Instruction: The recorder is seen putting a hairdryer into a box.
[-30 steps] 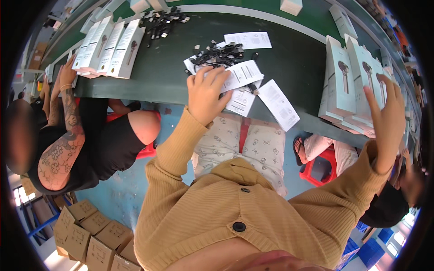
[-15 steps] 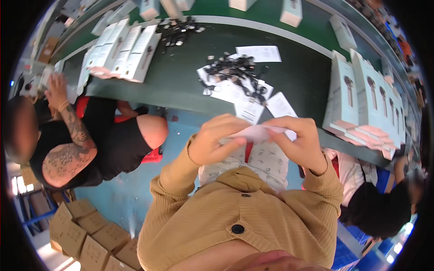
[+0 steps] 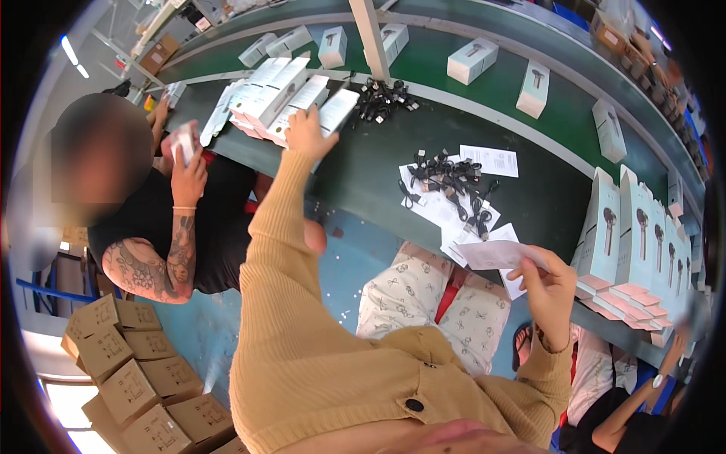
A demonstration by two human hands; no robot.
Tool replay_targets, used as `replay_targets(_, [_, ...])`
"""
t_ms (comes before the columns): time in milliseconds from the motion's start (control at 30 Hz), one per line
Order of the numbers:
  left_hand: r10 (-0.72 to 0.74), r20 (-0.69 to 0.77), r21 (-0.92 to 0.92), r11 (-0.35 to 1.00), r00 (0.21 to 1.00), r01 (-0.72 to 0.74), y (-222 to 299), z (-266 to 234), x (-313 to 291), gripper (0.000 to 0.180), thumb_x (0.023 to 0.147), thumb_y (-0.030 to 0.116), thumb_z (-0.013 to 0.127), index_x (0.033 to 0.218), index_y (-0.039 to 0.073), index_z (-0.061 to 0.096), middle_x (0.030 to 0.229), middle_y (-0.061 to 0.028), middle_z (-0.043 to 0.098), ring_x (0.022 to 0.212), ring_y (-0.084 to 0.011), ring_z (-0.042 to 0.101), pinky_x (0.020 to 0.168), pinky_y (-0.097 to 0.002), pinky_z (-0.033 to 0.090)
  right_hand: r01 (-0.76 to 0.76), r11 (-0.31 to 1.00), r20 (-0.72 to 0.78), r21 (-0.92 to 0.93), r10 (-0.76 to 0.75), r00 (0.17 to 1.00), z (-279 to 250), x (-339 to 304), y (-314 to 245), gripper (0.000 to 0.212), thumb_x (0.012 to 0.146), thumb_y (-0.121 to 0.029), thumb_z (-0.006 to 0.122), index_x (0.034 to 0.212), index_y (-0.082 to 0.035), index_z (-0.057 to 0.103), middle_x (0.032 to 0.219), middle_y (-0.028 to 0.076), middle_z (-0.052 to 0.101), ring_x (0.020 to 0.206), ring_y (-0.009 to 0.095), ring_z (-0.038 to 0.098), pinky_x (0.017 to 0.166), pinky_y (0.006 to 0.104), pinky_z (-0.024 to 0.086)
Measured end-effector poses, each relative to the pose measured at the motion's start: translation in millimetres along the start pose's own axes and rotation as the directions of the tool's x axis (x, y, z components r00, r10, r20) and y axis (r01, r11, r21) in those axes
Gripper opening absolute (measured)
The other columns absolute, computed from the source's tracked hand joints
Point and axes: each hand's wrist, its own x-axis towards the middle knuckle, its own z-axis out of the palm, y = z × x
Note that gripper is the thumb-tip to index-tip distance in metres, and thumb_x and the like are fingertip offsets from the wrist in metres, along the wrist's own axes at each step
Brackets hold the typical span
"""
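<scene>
Far out to the left, my left hand [image 3: 308, 135] is at the row of boxes on the bench. Its fingers and thumb close around the near end of a slim white box [image 3: 340, 108], which sits slightly apart from the others. My right hand [image 3: 548, 284] pinches a thin white paper leaflet [image 3: 491, 256] between thumb and fingers, above the bench's near edge. Just beyond it, a heap of short black USB cables [image 3: 451, 175] lies on several printed sheets [image 3: 431, 208]. Another leaflet [image 3: 490, 160] rests flat behind the heap.
Boxes with a device picture stand stacked at right [image 3: 616, 219]. A second cable pile [image 3: 384, 100] lies near the left boxes [image 3: 265, 94]. Single boxes sit on the green belt [image 3: 499, 94] beyond a metal post [image 3: 369, 38]. A co-worker [image 3: 189, 250] sits left; cartons [image 3: 136, 363] stand on the floor.
Both hands were together holding the paper in front of me. My left hand has let go and reached far left to the boxes; my right hand keeps the leaflet. The view has shifted left.
</scene>
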Motion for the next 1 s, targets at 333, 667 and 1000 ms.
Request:
replay_targets(333, [0.112,0.115,-0.964,0.253,0.987,0.083,67,-109,-102,0.075,0.069,0.003,0.075,0.124,0.003,0.025,0.113,-0.0180,0.056,0.099,-0.0222,0.059,0.081,-0.0322,0.051,0.215,0.976,-0.161,-0.012,-0.214,0.963,-12,19,-31,0.017,0.088,-0.001,0.060,0.102,0.007,0.062,0.086,0.010,0.065,0.067,0.013,0.063,0.059,0.0219,0.047])
replay_targets(667, [0.489,0.164,-0.986,0.074,0.857,0.147,107,-97,-195,0.087,0.062,0.012,0.084,0.125,0.007,0.026,0.117,-0.0123,0.051,0.111,-0.0203,0.050,0.096,-0.0351,0.038,0.560,0.783,0.155,-0.270,-0.539,0.828,10,39,-61,0.029,0.072,0.008,0.061,0.097,-0.004,0.068,0.084,0.011,0.069,0.065,0.018,0.065,0.056,0.0238,0.047])
replay_targets(1000, [0.502,0.078,-0.997,0.046,0.862,0.063,119,-68,-229,0.088,0.060,0.011,0.087,0.123,0.011,0.025,0.116,-0.0120,0.054,0.108,-0.0207,0.052,0.094,-0.0363,0.038,0.749,0.597,0.483,-0.286,-0.585,0.651,33,42,-48,0.032,0.063,0.002,0.067,0.095,-0.002,0.068,0.083,0.013,0.068,0.071,0.027,0.067,0.062,0.0305,0.052])
